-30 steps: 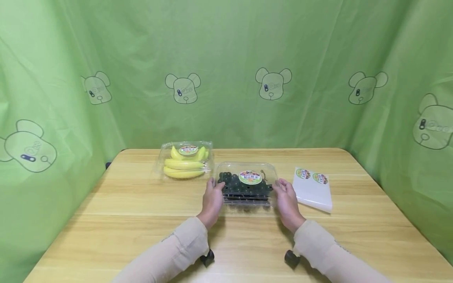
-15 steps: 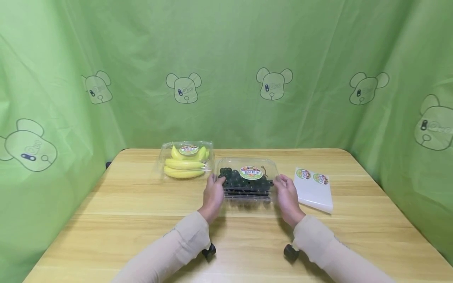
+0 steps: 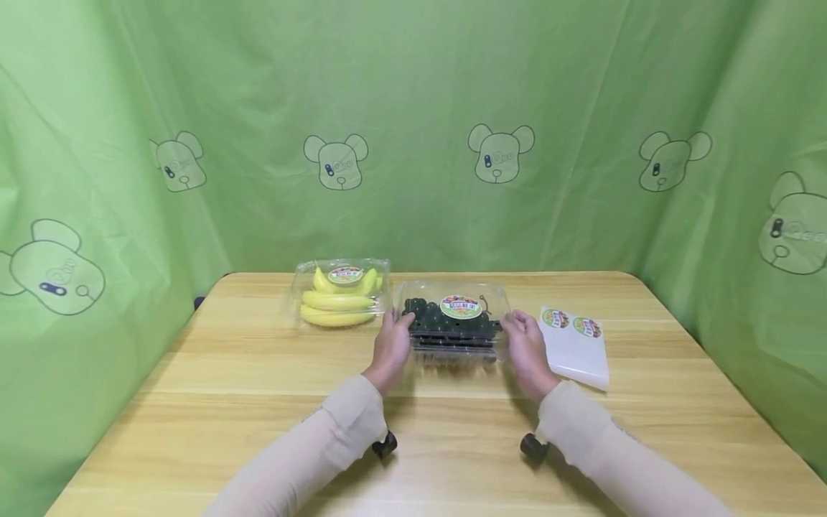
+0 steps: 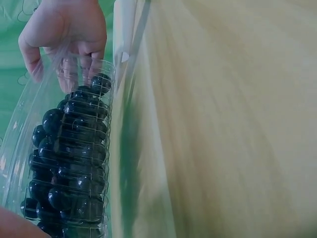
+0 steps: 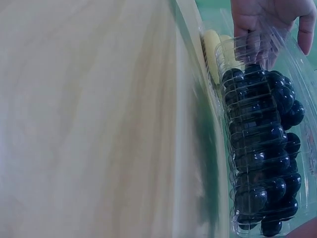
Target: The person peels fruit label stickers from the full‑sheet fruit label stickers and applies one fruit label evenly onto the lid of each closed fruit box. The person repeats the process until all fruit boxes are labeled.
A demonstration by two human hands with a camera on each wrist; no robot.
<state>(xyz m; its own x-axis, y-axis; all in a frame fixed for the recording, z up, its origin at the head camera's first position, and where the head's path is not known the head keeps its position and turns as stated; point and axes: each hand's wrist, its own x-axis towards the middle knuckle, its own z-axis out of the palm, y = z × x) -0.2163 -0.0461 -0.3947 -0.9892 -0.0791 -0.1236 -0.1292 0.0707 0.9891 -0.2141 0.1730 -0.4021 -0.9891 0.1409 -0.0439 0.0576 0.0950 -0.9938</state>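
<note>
A clear plastic clamshell box (image 3: 452,346) of dark round grapes (image 3: 431,317) is between my hands in the head view, with an oval fruit sticker (image 3: 461,307) on its lid. My left hand (image 3: 391,350) grips its left end, thumb on top. At the opposite end my right hand (image 3: 528,353) holds it the same way. Both wrist views show the ribbed side of the box, which looks raised off the tabletop. The far hand appears at the top of each: right hand (image 4: 69,25) in the left wrist view, left hand (image 5: 272,15) in the right wrist view.
Behind and left stands another clear box (image 3: 293,287) with yellow bananas (image 3: 337,300) and a similar sticker. A white sticker sheet (image 3: 571,353), its front edge curled, lies right of my right hand. Green curtains (image 3: 413,215) enclose the wooden table (image 3: 452,445).
Both hands have carried the grape box away from me, toward the back of the table, and very slightly right. The banana box and the sticker sheet stay where they were.
</note>
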